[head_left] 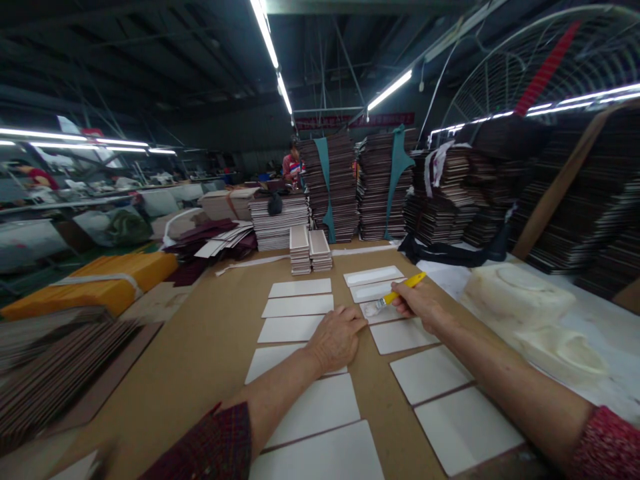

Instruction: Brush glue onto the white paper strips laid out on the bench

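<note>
My right hand (420, 303) is closed around a yellow-handled brush (400, 292), whose bristles touch a white card (377, 313) in the right column. My left hand (337, 337) rests flat, fingers loosely curled, on a white card (290, 329) in the left column and holds nothing. Several white rectangular cards lie in two columns on the brown cardboard tabletop (200, 347). Two small stacks of shallow trays (310, 250) stand at the far end of the columns.
Tall piles of dark flat boards (345, 187) fill the back and right. A yellowish-white lump sits in a tub (520, 300) at right. An orange wrapped bundle (100, 277) and fanned dark boards (45, 373) lie at left. A person (293, 163) stands behind the piles.
</note>
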Action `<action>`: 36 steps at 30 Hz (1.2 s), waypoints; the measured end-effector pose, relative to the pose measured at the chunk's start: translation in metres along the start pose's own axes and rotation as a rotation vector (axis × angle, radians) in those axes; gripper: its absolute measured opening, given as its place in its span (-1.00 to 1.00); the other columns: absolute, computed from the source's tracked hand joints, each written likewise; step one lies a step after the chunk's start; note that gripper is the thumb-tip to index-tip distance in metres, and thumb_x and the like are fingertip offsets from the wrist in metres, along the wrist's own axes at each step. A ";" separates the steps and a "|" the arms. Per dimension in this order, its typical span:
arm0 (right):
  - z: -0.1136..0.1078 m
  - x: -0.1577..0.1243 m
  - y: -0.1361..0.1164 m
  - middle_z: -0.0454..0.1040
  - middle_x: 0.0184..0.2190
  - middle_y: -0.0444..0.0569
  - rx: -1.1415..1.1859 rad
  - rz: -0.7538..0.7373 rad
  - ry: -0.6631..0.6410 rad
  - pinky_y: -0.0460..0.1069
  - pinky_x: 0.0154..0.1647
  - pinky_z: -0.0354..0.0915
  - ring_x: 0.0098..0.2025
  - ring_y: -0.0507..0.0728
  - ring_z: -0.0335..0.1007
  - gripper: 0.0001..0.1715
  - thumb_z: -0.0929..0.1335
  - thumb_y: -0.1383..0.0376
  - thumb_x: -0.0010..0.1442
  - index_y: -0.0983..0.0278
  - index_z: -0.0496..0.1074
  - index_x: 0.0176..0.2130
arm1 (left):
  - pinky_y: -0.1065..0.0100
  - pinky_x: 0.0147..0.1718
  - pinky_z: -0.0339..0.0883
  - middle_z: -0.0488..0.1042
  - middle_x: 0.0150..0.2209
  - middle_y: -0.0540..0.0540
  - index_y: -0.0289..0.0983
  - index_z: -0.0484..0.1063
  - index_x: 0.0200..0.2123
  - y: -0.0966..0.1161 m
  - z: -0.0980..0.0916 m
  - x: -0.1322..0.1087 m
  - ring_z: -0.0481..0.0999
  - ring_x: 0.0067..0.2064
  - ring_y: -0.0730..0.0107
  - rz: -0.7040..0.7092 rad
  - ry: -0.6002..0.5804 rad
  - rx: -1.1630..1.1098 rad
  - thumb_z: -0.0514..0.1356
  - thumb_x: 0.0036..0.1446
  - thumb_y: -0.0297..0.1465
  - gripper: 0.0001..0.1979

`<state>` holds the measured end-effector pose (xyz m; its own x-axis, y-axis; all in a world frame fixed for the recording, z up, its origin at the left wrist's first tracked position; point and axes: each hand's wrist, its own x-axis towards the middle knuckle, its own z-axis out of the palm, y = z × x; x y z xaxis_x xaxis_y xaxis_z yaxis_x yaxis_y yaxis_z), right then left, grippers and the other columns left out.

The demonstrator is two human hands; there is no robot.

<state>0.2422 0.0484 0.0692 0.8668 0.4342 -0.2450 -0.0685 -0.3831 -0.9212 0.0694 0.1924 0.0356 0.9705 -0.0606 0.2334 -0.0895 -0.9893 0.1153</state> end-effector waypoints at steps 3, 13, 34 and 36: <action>-0.002 0.003 0.001 0.44 -0.43 -0.16 -0.041 -0.012 -0.004 -0.11 -0.50 0.37 -0.52 -0.03 0.36 -0.67 0.35 0.14 0.44 0.35 0.44 -0.26 | 0.10 0.01 0.33 0.46 -0.03 -0.12 -0.21 0.46 0.01 0.000 0.001 0.000 0.34 -0.01 0.10 -0.002 0.009 -0.001 0.08 0.15 -0.55 -0.62; -0.045 0.019 0.004 0.48 -0.42 -0.13 -0.271 -0.051 0.099 -0.06 -0.41 0.43 -0.48 0.00 0.42 -0.63 0.35 0.09 0.42 0.34 0.46 -0.28 | 0.09 0.02 0.32 0.46 -0.01 -0.12 -0.22 0.45 0.06 0.000 0.001 -0.002 0.34 0.00 0.10 0.008 0.037 -0.023 0.09 0.14 -0.58 -0.57; -0.105 0.020 0.001 0.41 -0.56 -0.19 -0.568 -0.175 0.358 0.05 -0.20 0.40 -0.42 0.07 0.43 -0.53 0.38 0.09 0.38 0.29 0.41 -0.48 | 0.10 0.08 0.33 0.46 -0.06 -0.13 -0.22 0.47 0.03 -0.002 0.004 -0.002 0.36 0.00 0.13 0.023 0.063 -0.018 0.08 0.14 -0.58 -0.59; -0.103 0.013 0.000 0.41 -0.58 -0.18 -0.455 -0.176 0.372 0.01 -0.27 0.41 -0.46 0.06 0.42 -0.54 0.38 0.11 0.38 0.30 0.42 -0.48 | 0.12 0.10 0.32 0.47 -0.05 -0.13 -0.23 0.46 0.04 -0.003 0.003 0.000 0.36 0.00 0.14 0.025 0.057 -0.010 0.08 0.13 -0.59 -0.57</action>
<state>0.3044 -0.0298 0.0972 0.9658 0.2408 0.0966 0.2384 -0.6767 -0.6966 0.0703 0.1945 0.0324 0.9536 -0.0771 0.2910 -0.1158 -0.9862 0.1185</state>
